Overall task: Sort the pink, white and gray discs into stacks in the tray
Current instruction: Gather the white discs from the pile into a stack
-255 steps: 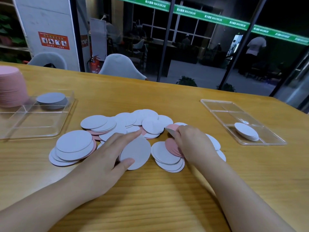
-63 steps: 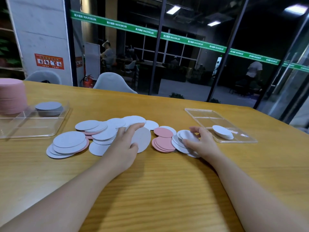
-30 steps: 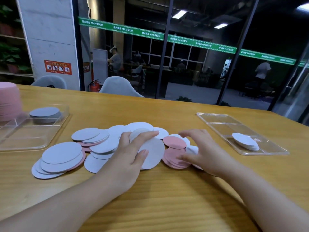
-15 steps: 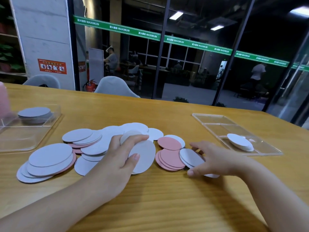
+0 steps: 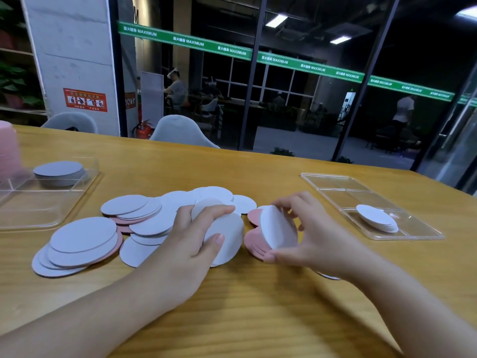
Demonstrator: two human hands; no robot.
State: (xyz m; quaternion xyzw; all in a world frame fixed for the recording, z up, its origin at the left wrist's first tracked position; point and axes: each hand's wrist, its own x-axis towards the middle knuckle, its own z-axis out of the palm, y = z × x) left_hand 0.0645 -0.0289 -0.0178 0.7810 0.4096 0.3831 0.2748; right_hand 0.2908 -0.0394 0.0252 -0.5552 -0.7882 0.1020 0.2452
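Now lifted on edge, white discs (image 5: 278, 228), right hand (image 5: 307, 236)

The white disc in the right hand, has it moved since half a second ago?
Yes. The white disc was lying flat beside the pink discs; the right hand now holds it tilted above them.

Both forearms are seen bare to the frame edge; left hand (image 5: 189, 244) and right hand (image 5: 313, 237) are ungloved, with short unpainted nails.

Both hands (image 5: 191, 244) curled (fingers (image 5: 291, 202) pinching)
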